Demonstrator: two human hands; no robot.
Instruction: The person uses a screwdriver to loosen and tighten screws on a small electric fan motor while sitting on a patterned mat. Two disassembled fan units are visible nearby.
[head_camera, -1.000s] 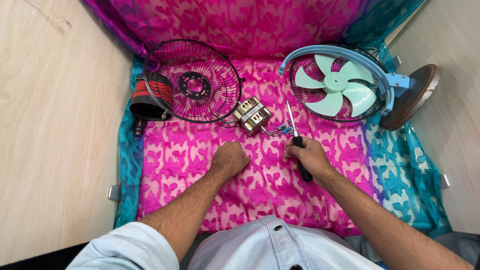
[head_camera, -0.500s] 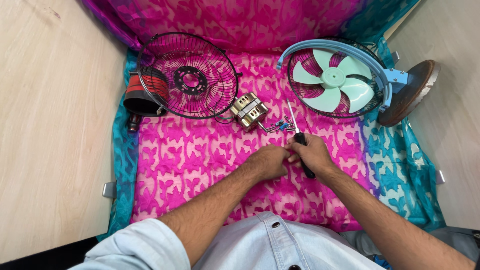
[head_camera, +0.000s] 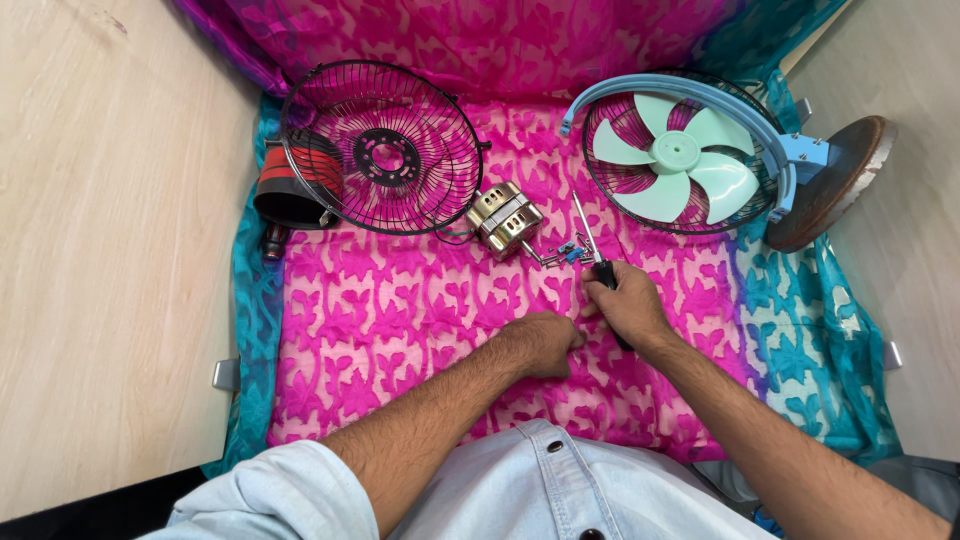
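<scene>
Left hand (head_camera: 543, 343) slid rightward — knuckles down, beside right hand (head_camera: 627, 303) gripping screwdriver (head_camera: 597, 262).

Beside the glossy metal motor (head_camera: 505, 219): black wire grille (head_camera: 381, 148), matt pale-green plastic blades (head_camera: 672, 163), thin steel screwdriver (head_camera: 592, 244) shaft, patterned pink woven cloth (head_camera: 400, 310), smooth pale wood floor (head_camera: 110, 260).

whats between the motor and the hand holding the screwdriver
In the head view, a small cluster of screws lies on the pink cloth between the motor and the right hand gripping the screwdriver.
</scene>
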